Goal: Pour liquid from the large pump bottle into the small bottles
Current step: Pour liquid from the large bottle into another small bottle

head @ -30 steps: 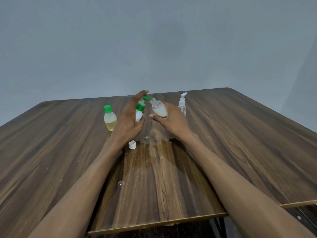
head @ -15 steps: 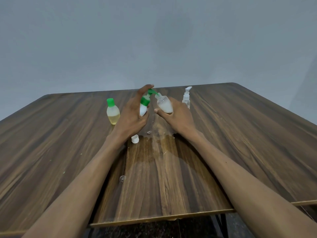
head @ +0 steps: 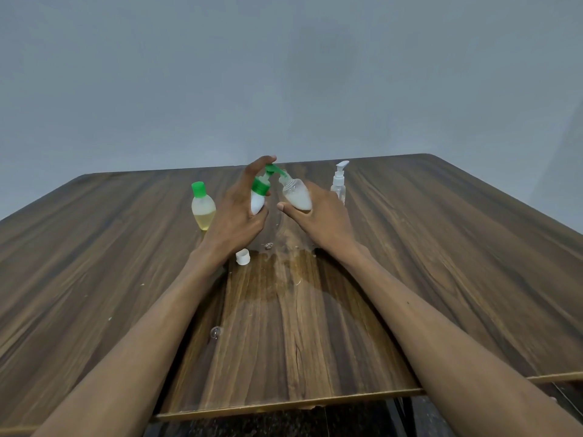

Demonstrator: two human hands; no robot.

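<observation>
Left hand [head: 235, 212] wrapped round pump bottle [head: 258, 197], fingertip on green nozzle; right hand [head: 318, 212] cradling small bottle [head: 296, 197]. Light, likely slippery plastic: grip mid-body.

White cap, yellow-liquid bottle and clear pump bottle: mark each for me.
white cap [head: 242, 257], head view, on its side wall.
yellow-liquid bottle [head: 203, 209], head view, on its body, above the liquid line.
clear pump bottle [head: 338, 184], head view, on its neck below the pump.

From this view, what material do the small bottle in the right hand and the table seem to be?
Small bottle: probably frosted translucent plastic; white liquid shows through. Table: looks like wood-grain laminate, though possibly real wood; streaked brown pattern, slight sheen.
</observation>
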